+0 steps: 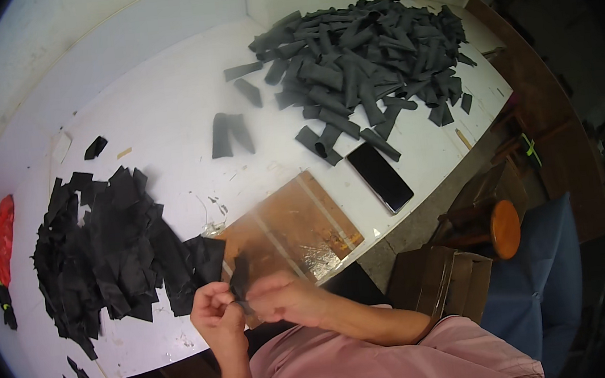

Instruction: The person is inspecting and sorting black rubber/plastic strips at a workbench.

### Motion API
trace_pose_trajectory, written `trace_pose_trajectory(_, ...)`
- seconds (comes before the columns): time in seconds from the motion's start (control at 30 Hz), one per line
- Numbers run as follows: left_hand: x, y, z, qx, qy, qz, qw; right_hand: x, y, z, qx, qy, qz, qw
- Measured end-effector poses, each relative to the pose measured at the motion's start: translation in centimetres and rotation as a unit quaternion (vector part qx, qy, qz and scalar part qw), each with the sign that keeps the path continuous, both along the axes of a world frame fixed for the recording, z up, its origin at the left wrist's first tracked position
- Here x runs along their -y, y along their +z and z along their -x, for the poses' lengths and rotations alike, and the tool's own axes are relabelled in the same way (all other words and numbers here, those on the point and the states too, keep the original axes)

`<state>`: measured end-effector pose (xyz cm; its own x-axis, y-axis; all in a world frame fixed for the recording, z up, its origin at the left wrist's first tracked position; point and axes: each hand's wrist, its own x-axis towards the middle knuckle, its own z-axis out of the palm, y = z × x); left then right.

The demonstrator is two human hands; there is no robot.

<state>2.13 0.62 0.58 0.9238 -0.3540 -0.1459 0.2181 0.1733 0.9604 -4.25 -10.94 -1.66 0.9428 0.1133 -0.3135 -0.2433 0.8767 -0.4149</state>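
Note:
My left hand [217, 312] is closed, thumb against fingers, on a small strip of black fabric [239, 277] just above the table's near edge. Close beside it, my right hand [284, 298] has its fingers bent together at the strip's lower end, slightly blurred. The strip stands up between the two hands, its lower part hidden by fingers. Left of my hands lies a large heap of flat black fabric pieces [122, 246]. Behind the strip is a brown board [287, 223] with strips of clear tape across it.
A big pile of dark grey rolled tubes [356, 63] covers the back right of the white table [166, 129]. A black phone [380, 176] lies near the right edge. A red bundle [5, 239] is at far left. Cardboard boxes [435, 282] and an orange-topped stool [505, 229] stand at right.

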Motion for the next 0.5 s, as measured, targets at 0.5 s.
trace_pose_trajectory(0.5, -0.5, 3.5, 1.0, -0.338, -0.315, 0.411, 0.786, 1.4, 2.8, 1.0, 0.082, -0.053, 0.186, 0.978)
